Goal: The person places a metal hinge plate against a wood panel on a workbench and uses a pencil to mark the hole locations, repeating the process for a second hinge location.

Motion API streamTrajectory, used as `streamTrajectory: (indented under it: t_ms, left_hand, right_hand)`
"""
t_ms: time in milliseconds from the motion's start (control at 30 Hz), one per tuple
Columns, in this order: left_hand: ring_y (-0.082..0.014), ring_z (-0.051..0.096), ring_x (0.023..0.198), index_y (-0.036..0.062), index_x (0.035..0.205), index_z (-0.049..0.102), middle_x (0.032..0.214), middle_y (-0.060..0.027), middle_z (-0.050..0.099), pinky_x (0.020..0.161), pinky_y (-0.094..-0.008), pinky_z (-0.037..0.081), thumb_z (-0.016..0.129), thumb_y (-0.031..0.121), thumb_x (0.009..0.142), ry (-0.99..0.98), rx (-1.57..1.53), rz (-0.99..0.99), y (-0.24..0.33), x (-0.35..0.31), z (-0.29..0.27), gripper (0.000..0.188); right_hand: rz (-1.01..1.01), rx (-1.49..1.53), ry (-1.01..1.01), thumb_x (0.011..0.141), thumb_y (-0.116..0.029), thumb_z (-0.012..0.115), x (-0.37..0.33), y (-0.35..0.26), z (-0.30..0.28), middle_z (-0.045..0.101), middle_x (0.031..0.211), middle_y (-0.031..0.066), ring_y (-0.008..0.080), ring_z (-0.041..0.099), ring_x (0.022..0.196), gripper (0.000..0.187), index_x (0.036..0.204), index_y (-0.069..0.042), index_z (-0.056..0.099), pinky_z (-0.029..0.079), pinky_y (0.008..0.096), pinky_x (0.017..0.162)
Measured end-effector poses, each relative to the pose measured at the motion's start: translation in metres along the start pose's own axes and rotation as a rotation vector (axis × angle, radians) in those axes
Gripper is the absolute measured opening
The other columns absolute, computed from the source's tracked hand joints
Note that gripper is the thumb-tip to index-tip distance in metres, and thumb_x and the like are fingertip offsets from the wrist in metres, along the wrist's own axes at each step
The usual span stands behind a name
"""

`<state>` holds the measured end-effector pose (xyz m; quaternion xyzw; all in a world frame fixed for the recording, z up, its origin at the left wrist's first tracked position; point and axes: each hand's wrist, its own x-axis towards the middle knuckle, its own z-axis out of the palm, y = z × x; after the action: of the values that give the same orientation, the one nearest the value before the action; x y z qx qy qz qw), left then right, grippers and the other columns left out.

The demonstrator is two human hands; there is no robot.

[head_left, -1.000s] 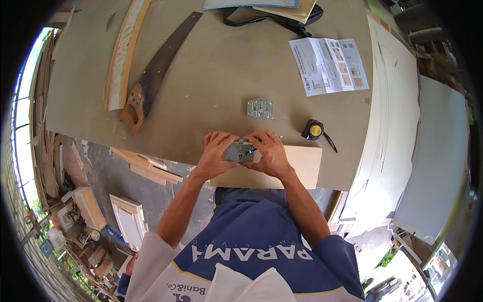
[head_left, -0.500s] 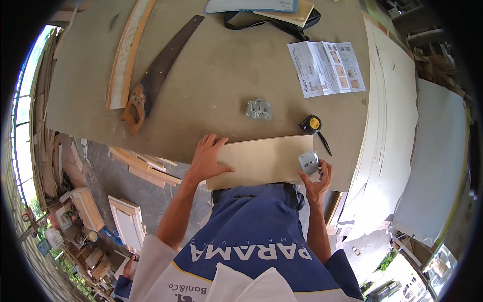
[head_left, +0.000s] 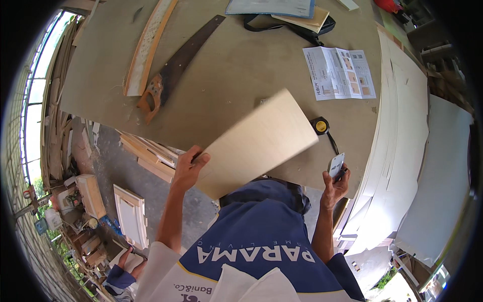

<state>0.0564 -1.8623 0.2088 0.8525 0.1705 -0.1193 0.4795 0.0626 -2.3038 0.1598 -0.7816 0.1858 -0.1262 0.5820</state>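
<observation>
My left hand (head_left: 189, 168) grips the left end of a pale wooden board (head_left: 261, 141), thumb on top. The board slants up toward the far right and looks lifted off the worktable (head_left: 216, 95). In my right hand (head_left: 335, 187) is a small metal plate (head_left: 336, 164) with holes, held between thumb and fingers to the right of the board. A second metal fitting (head_left: 263, 101) lies on the table, mostly hidden behind the board's far edge. Close to the board's right end sits a black and yellow tape measure (head_left: 320, 126) with a dark strap.
A handsaw (head_left: 177, 65) and a long wooden strip (head_left: 147, 50) lie on the table's left. An unfolded printed sheet (head_left: 339, 74) is at the right, a black bag (head_left: 302, 32) with papers beyond it. Large white sheets (head_left: 387, 166) stand along the right. Another person (head_left: 123, 277) is at lower left.
My left hand has swung the board from lying level to a slant, its right end now farther away. My right hand has moved right with the metal plate, away from the board.
</observation>
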Motion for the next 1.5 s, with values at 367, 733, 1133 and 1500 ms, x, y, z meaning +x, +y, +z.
streamTrajectory:
  t_ms: [367,733,1133,1500]
  left_hand:
    - [-0.0176,0.065,0.112,0.0047,0.123,0.048,0.121,-0.0101,0.065,0.099,-0.0337,0.057,0.07,0.007,0.101,0.414,-1.209,-0.127,-0.031,-0.038,0.123,0.031]
    - [-0.0282,0.069,0.116,-0.0007,0.136,0.051,0.131,-0.0158,0.065,0.098,-0.0423,0.06,0.071,0.01,0.101,0.104,-1.157,-0.423,-0.004,-0.051,0.182,0.041]
    - [-0.0398,0.067,0.091,0.0006,0.11,0.066,0.099,-0.0184,0.071,0.084,-0.0473,0.053,0.083,0.029,0.083,-0.074,0.305,-0.031,0.06,-0.021,0.138,0.043]
    - [-0.0344,0.054,0.128,0.0058,0.136,0.06,0.135,-0.0121,0.063,0.111,-0.0468,0.04,0.091,0.03,0.075,-0.338,0.212,0.769,0.032,0.099,0.139,0.073]
  right_hand:
    - [-0.112,-0.062,-0.455,0.069,-0.022,0.097,0.001,-0.04,0.085,0.059,0.114,0.0063,0.0154,0.057,0.097,0.067,0.125,0.001,0.067,0.048,0.0306,0.08]
    - [-0.329,-0.321,-0.64,0.064,-0.023,0.095,0.011,-0.008,0.103,0.063,0.118,0.014,0.0307,0.066,0.107,0.071,0.125,0.001,0.068,0.056,0.041,0.093]
    - [-0.347,-0.36,-0.757,0.066,-0.02,0.093,0.045,-0.006,0.102,0.057,0.124,0.0156,0.0382,0.063,0.111,0.073,0.132,-0.007,0.063,0.054,0.0477,0.096]
    - [-0.255,-0.26,-0.771,0.063,-0.015,0.095,0.051,-0.009,0.105,0.059,0.122,0.0151,0.0359,0.064,0.109,0.072,0.13,-0.006,0.068,0.055,0.0453,0.093]
